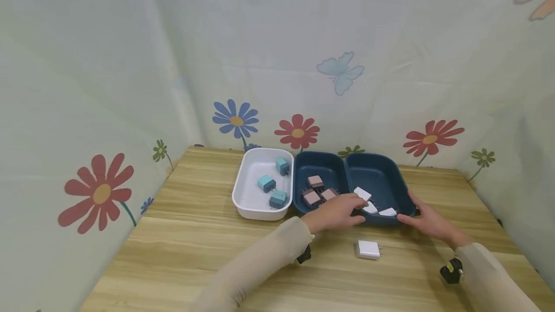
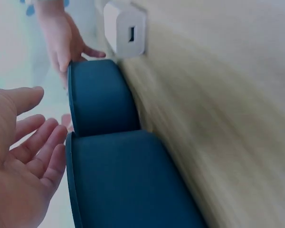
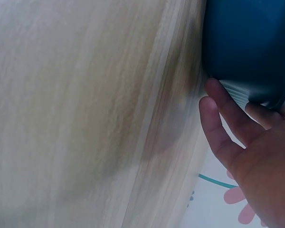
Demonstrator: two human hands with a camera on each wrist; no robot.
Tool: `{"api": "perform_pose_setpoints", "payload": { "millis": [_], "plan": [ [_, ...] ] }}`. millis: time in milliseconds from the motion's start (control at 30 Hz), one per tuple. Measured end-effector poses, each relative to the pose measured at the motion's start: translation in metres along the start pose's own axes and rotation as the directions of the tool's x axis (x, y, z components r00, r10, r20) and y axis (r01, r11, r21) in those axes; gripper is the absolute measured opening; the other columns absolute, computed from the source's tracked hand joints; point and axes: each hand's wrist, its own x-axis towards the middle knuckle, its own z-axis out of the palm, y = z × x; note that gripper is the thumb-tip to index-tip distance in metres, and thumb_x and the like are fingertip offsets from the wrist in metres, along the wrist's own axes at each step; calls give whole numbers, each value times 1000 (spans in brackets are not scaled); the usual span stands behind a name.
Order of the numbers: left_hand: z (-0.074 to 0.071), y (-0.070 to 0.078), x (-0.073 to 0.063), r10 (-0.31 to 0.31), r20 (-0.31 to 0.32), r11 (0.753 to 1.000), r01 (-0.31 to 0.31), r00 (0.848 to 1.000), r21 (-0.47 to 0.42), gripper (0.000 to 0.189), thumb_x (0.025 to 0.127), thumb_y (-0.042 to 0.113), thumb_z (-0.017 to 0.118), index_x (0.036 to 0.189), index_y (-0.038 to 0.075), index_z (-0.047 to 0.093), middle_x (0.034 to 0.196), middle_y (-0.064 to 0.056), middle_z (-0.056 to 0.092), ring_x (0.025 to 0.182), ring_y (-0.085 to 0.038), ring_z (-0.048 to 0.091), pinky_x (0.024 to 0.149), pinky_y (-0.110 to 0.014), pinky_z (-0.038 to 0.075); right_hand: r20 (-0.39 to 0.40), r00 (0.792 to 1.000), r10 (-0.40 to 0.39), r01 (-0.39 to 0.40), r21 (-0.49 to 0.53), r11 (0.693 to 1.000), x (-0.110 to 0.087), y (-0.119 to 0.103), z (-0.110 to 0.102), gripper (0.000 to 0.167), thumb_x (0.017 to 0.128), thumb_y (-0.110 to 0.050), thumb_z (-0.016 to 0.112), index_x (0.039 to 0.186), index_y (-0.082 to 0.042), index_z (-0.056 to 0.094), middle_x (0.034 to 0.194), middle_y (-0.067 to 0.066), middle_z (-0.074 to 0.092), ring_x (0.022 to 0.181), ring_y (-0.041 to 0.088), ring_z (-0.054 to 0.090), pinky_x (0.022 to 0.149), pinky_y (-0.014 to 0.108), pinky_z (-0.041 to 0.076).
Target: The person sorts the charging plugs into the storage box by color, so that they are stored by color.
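Observation:
My left hand (image 1: 338,212) reaches over the front rims where the two dark blue bins meet. Its fingers (image 2: 35,156) are loosely bent, thumb apart, and nothing shows between them. Just beyond its fingertips, several white charger plugs (image 1: 362,193) lie in the front of the right dark blue bin (image 1: 373,177). My right hand (image 1: 431,218) holds that bin's front right corner, thumb at the front wall and fingers along the side. In the right wrist view its fingers (image 3: 221,128) lie beside the bin's lower edge. A single white charger plug (image 1: 368,249) lies on the table before the bins.
The left dark blue bin (image 1: 321,160) contains pink charger plugs (image 1: 315,181). Left of it, a white bin (image 1: 249,213) holds teal charger plugs (image 1: 266,183). All stand on a wood-grain table (image 1: 195,235), with a flowered cloth (image 1: 269,61) hanging behind.

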Motion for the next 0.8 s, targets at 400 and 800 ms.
{"api": "perform_pose_setpoints", "payload": {
  "millis": [400, 800],
  "plan": [
    [15, 16, -22, 70, 110, 997, -66, 992, -41, 46, 90, 37, 64, 129, 15, 58, 122, 7, 57, 106, -1, 53, 88, -12, 39, -3, 1000, 2, -2, -18, 1000, -2, 1, -1, 104, 86, -52, 62, 150, -3, -4, 146, 37, 14, 127, 56, 25, 96, 68, 25],
    [45, 16, -19, 38, 204, 996, -53, 978, 70, 65, 79, 46, 74, 133, 19, 52, 117, 9, 51, 94, 1, 47, 78, -11, 38, -3, 1000, 13, -13, -16, 1000, -1, -3, 2, 106, 85, -53, 62, 150, -2, -4, 147, 37, 12, 128, 57, 21, 97, 69, 23]
  ]
}}
